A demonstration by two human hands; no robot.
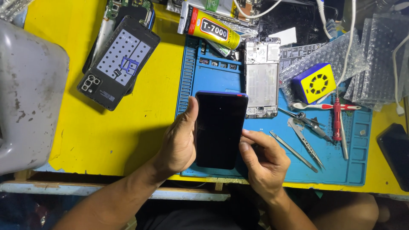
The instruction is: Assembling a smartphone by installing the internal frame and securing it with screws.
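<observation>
A dark smartphone with a blank screen is held upright over the blue repair mat. My left hand grips its left edge, thumb along the side. My right hand holds the lower right edge, thumb and fingers pinching the phone's side near the bottom. A bare white phone frame lies on the mat just behind the phone.
A glue tube lies at the mat's top. A black phone back cover rests on the yellow table at left. Tweezers, a red screwdriver, a yellow-blue box, bubble wrap and another dark phone sit right.
</observation>
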